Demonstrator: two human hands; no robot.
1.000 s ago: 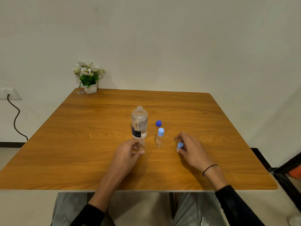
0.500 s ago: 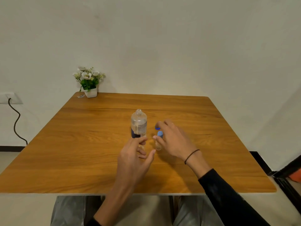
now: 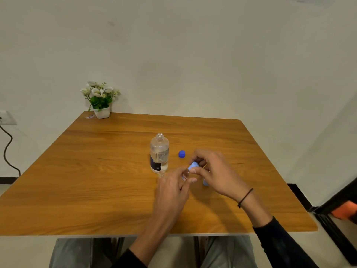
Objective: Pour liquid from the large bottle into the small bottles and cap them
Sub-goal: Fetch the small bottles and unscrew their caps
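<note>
The large clear bottle [image 3: 159,152] stands uncapped at mid-table, its dark blue cap [image 3: 181,154] lying to its right. A small bottle [image 3: 185,174] is held tilted above the table. My left hand [image 3: 172,190] grips its body, and my right hand [image 3: 214,171] pinches its light blue cap [image 3: 193,166]. A second small bottle [image 3: 161,173], open, stands in front of the large bottle and is partly hidden by my left hand. A loose light blue cap [image 3: 205,183] lies on the table under my right hand.
A white pot of flowers [image 3: 100,102] sits at the far left corner of the wooden table [image 3: 87,180]. A wall socket with a black cable [image 3: 5,147] is at the left. The wall rises right behind the table.
My right hand left the loose light blue cap on the table and took hold of the capped small bottle. My left hand let go of the open small bottle and now grips the capped one.
</note>
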